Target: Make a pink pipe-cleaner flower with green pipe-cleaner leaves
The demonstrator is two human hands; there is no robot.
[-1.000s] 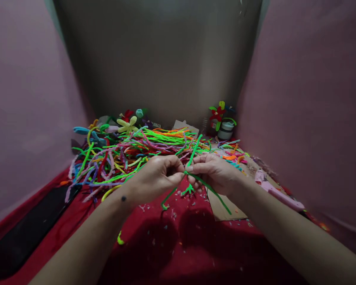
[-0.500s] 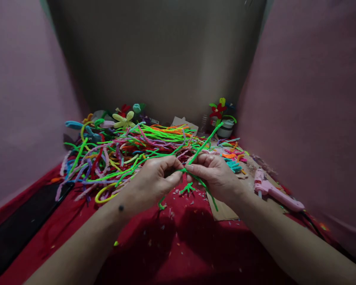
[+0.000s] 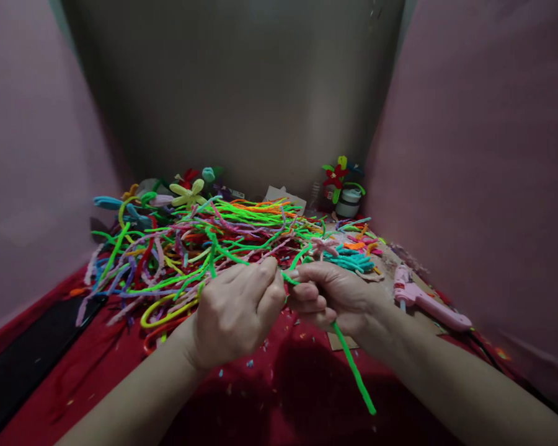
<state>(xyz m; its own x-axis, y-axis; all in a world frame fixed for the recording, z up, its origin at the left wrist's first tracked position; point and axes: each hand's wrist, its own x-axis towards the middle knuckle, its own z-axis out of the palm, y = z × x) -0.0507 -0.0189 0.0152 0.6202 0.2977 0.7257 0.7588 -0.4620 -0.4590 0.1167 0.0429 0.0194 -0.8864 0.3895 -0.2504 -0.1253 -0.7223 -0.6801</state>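
Bright green pipe cleaners (image 3: 353,368) run through both of my hands, close together over the red cloth. My left hand (image 3: 244,303) is closed in a fist around the green stems, and a branched green end sticks out behind it. With thumb and fingers bent, my right hand (image 3: 335,294) pinches the green strand just beside the left fist. A long green tail hangs down from under the right fingers. Where the strands cross or twist between the hands is partly hidden by my fingers.
Behind my hands lies a big heap of coloured pipe cleaners (image 3: 251,214). A pink glue gun (image 3: 430,303) rests at the right, its cord trailing. Finished flowers (image 3: 188,193) stand at the back left, more by a white jar (image 3: 348,202). A black flat object (image 3: 41,359) lies left.
My left hand has turned over from a fingertip pinch into a fist. The long green end that pointed up is gone from there, and a tail now hangs lower right.
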